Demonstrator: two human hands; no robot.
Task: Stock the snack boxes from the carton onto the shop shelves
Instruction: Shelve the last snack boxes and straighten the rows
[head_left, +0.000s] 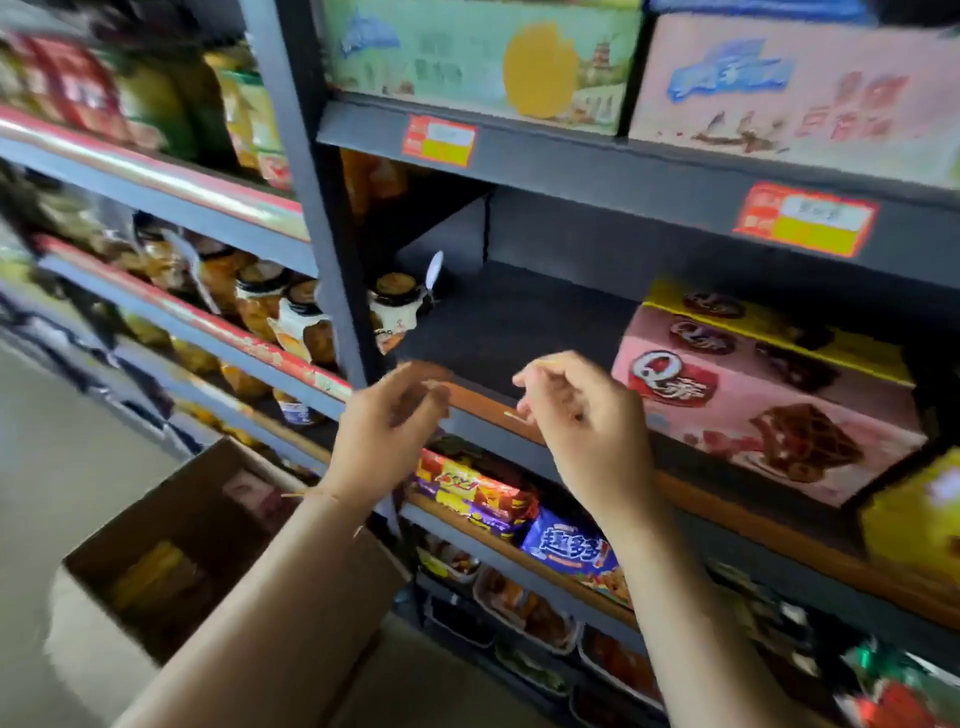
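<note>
Head view, motion blur throughout. Both hands raised in front of the middle shelf (498, 322) of a dark grey metal rack, at its front edge. Left hand (387, 426): fingers loosely curled, tips near the thumb; nothing visible in it, but blur prevents certainty, so grasp state cannot be told. Right hand (582, 415): fingers loosely bent, back of hand toward camera; nothing seen in it either, and again I cannot tell for sure. The hands are apart, with a gap between them, and neither touches a box. Pink snack box (763, 405) with waffle picture and "Q" logo stands on the right part of the middle shelf, just right of the right hand; a yellow snack box (769, 327) lies on top of it, toward the back. Another yellow box (919, 514) is at the far right edge, partly cut off. Left part of this shelf is bare dark surface, with a jar (395, 306) at its far left corner. Open cardboard carton (171, 545) sits on the floor lower left, below the left forearm; inside it a yellow box (156, 571) and a pinkish box (249, 493), both blurred. Upper shelf carries a pale green box (478, 57) and a pale pink box (795, 88), with red-yellow price tags (439, 141) on the shelf rail. Shelf below holds snack packets (478, 488).
</note>
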